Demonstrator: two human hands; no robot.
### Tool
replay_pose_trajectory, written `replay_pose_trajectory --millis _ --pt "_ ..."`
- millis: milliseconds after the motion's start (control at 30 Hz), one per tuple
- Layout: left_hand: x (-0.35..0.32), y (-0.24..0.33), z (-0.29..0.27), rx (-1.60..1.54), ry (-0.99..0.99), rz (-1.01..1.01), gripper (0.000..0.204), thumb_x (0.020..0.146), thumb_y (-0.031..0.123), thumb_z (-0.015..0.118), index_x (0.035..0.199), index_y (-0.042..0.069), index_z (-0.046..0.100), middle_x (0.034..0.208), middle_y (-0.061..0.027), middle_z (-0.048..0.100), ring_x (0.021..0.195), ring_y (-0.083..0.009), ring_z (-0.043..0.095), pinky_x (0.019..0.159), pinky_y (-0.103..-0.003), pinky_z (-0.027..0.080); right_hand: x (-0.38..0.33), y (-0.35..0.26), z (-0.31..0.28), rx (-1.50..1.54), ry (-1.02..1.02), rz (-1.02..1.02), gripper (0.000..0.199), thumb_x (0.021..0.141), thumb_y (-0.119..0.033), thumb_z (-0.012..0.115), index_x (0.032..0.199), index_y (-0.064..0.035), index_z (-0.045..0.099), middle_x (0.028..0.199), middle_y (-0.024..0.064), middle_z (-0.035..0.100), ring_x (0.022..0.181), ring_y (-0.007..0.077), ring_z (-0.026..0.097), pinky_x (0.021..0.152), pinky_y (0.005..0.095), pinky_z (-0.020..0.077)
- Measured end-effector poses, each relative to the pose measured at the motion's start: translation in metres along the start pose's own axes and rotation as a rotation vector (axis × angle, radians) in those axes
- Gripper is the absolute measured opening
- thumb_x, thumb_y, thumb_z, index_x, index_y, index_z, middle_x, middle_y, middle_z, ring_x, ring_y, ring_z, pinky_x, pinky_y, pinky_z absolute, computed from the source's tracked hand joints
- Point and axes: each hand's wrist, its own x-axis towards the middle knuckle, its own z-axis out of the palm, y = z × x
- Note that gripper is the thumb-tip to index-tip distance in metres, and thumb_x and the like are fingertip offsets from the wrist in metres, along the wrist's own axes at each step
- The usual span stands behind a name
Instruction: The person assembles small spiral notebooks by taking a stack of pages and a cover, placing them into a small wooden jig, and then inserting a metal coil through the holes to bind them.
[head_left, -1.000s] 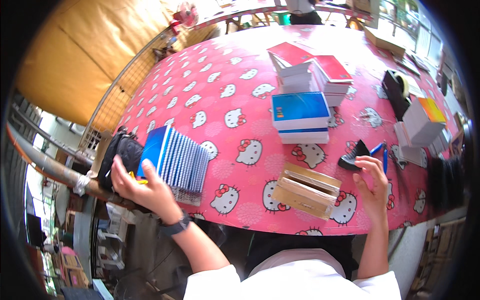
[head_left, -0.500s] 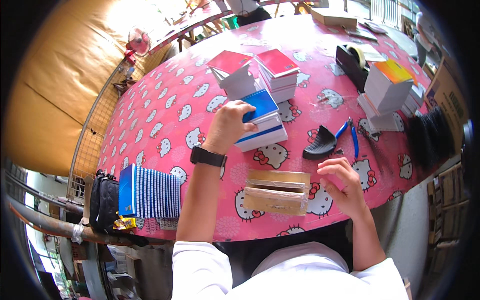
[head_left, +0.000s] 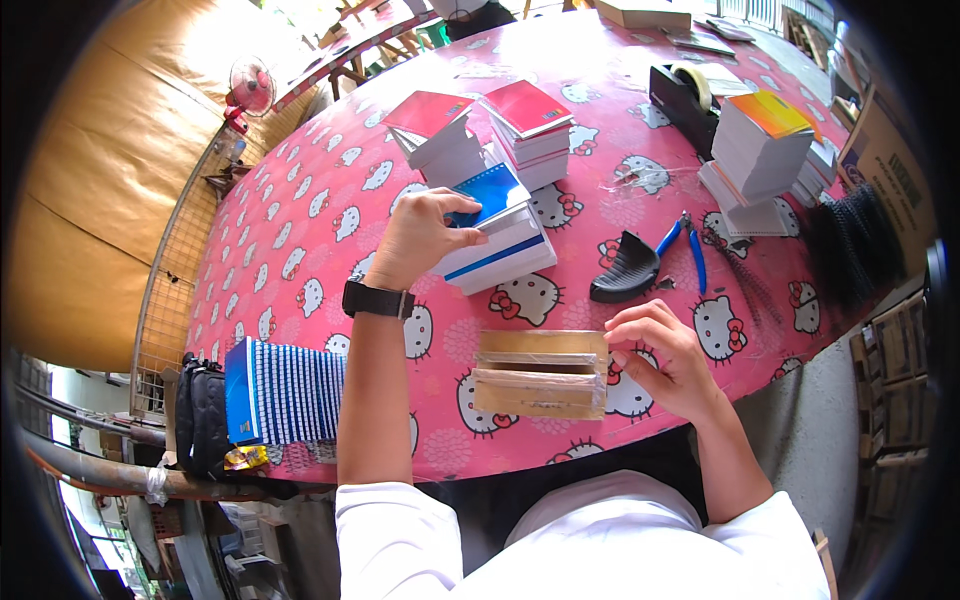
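Note:
My left hand point(head_left: 412, 238), with a dark watch at the wrist, pinches the left edge of the blue-covered notebook point(head_left: 497, 190) on top of a stack of white-paged booklets point(head_left: 510, 262). The thumb lies toward me and the fingers rest on the cover. Close to the right end of a slotted tan block point(head_left: 540, 402), my right hand point(head_left: 668, 362) hovers with fingers bent and apart, holding nothing. Contact between its fingertips and the block cannot be made out. Behind the blue stack rise two red-covered stacks, one left point(head_left: 432, 113) and one right point(head_left: 528, 108).
Blue-handled cutters point(head_left: 697, 262) and a black curved piece point(head_left: 628, 270) lie right of centre. Beyond are a tape dispenser point(head_left: 682, 105) and a yellow-orange stack point(head_left: 765, 145). Blue bound notebooks point(head_left: 295, 388) and a black bag point(head_left: 203, 415) sit at left; black coils point(head_left: 855, 250) at right.
My right hand has moved left, closer to the tan block. My left hand stays at the blue notebook's edge. The whole view has shifted slightly.

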Motion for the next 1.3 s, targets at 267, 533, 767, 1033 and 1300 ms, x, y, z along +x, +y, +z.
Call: replay_pose_trajectory --millis 267,533,767,1033,1300 --pt "0.001 0.001 -0.006 -0.023 -0.076 -0.087 0.038 0.068 0.014 0.084 0.102 0.004 0.072 0.105 -0.0085 0.069 0.094 -0.0168 0.066 0.084 -0.030 0.056 0.000 -0.002 0.001 -0.023 -0.025 -0.025 0.022 0.076 0.000 0.070 0.097 -0.0069 0.065 0.098 0.0059 0.065 0.091 0.0219 0.059 0.077 0.0339 0.0499" --pt "-0.001 0.000 -0.002 -0.044 -0.056 -0.085 0.036 0.069 0.012 0.083 0.102 0.005 0.072 0.107 -0.0073 0.068 0.099 -0.0170 0.064 0.088 -0.032 0.056 0.001 -0.002 0.004 -0.021 -0.045 -0.046 0.019 0.079 -0.001 0.070 0.097 -0.0062 0.064 0.097 0.0060 0.065 0.092 0.0227 0.059 0.077 0.0341 0.0496" --pt "-0.002 -0.005 0.000 -0.075 -0.003 -0.015 0.030 0.071 0.014 0.082 0.097 0.004 0.073 0.102 -0.0091 0.070 0.091 -0.0188 0.067 0.080 -0.031 0.056 0.001 -0.002 0.005 -0.027 -0.063 -0.052 0.021 0.078 0.000 0.070 0.098 -0.0061 0.065 0.097 0.0063 0.065 0.093 0.0229 0.059 0.077 0.0343 0.0499" --pt "-0.009 -0.003 0.008 0.057 0.102 0.014 0.028 0.072 0.020 0.077 0.094 0.003 0.072 0.097 -0.0094 0.071 0.081 -0.0197 0.068 0.072 -0.030 0.055 0.016 0.002 0.003 -0.031 -0.035 -0.063 0.023 0.080 -0.006 0.068 0.103 -0.0051 0.064 0.099 0.0088 0.065 0.096 0.0242 0.059 0.080 0.0356 0.0501" --pt "-0.018 0.003 0.022 0.080 0.258 -0.003 0.022 0.078 0.013 0.069 0.098 0.004 0.071 0.097 -0.0061 0.070 0.083 -0.0155 0.067 0.074 -0.027 0.053 0.104 0.046 0.040 -0.075 0.023 0.191 0.049 0.081 -0.011 0.065 0.128 -0.0043 0.056 0.125 0.0128 0.055 0.113 0.0242 0.052 0.093 0.0342 0.0456"
